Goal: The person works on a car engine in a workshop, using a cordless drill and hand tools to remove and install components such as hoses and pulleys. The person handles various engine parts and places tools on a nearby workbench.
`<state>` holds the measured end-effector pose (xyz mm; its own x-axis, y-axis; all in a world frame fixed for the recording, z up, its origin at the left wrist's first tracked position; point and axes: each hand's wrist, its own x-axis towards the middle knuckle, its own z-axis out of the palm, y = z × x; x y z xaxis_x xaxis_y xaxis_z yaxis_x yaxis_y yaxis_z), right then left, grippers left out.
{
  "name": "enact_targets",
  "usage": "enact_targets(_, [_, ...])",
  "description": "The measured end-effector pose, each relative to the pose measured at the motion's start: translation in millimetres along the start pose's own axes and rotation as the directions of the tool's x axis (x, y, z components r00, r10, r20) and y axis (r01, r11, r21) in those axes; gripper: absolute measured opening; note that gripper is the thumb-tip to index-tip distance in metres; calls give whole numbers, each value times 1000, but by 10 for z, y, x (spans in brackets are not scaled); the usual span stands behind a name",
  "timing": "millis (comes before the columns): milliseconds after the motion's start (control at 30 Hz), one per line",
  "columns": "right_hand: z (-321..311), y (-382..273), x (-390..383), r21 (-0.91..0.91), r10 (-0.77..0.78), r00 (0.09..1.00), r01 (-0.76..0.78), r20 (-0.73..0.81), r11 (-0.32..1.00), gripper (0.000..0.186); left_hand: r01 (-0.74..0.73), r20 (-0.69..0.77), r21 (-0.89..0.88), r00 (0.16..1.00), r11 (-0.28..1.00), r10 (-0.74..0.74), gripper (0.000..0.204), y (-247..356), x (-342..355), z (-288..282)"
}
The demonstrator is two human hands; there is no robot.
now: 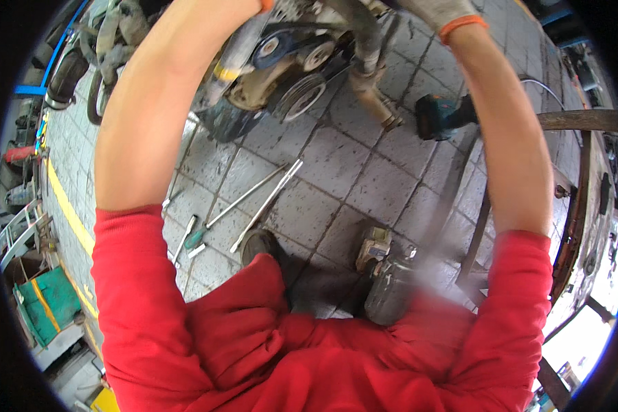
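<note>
Count: two orange glove cuffs [463,26], far; one engine [261,93], far left; one cordless tool [436,118], far right; two long rods [268,206], left; one grey canister [388,295], near right.

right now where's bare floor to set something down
Bare floor tiles lie between the long silver bar and the blue-and-black power tool, below the engine. It's crowded left of the shoe, by the green-handled tool, and around the grey cylinder.

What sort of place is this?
Probably a repair workshop: there's what looks like an engine with round pulleys, a green-handled screwdriver on the tiled floor, and probably a power tool nearby.
</note>
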<state>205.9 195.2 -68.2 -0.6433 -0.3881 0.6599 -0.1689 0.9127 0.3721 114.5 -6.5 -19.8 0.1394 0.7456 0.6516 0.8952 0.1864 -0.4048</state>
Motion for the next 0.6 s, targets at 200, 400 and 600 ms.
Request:
enact_targets(200, [-40,183,-13,56,147,919,-179,365,982,40,186,161,83,967,979,-197,61,119,-44,-92])
enact_targets(400, [-154,143,1,134,-2,910,-59,414,989,26,164,159,9,974,986,-164,87,111,-36,-195])
enact_targets(600, [31,74,149,-10,266,781,-316,565,949,42,-137,53,191,990,972,129,68,-345,-392,514])
